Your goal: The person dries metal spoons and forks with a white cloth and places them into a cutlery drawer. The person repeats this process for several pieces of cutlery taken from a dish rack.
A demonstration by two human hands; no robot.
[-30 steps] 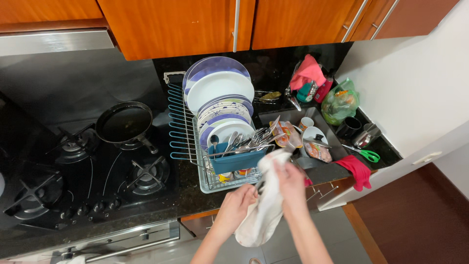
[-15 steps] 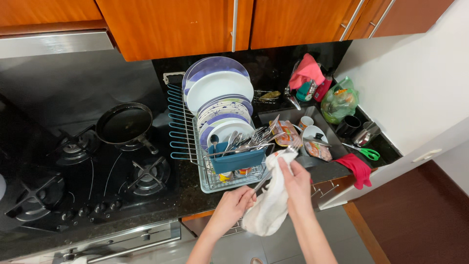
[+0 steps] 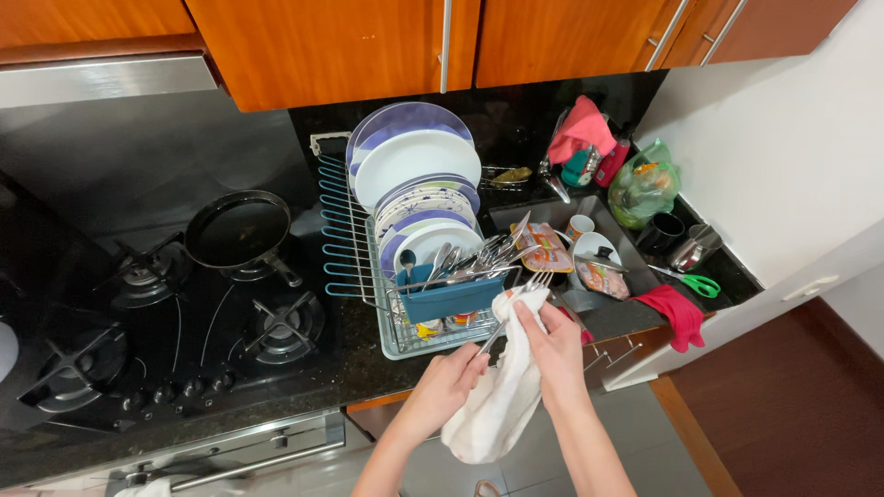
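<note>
My right hand [image 3: 551, 345] grips a white cloth [image 3: 497, 405] wrapped around the top of a metal fork [image 3: 539, 280], whose tines stick out toward the dish rack. My left hand [image 3: 447, 387] holds the fork's handle end and the cloth lower down. Both hands hover just in front of the blue cutlery holder [image 3: 451, 296], which is full of spoons and forks. The holder sits in a wire dish rack [image 3: 343, 241] stacked with upright plates [image 3: 414, 166].
A black frying pan [image 3: 238, 228] rests on the gas hob [image 3: 138, 322] at left. The sink [image 3: 599, 241] at right holds cups and dishes. A red cloth [image 3: 680, 315], green scissors [image 3: 700, 283], a green bag [image 3: 645, 189] and wooden cabinets [image 3: 387, 41] surround it.
Both hands have shifted slightly up the cloth; the right hand now pinches the cloth around the fork's head, closer to the cutlery holder.
</note>
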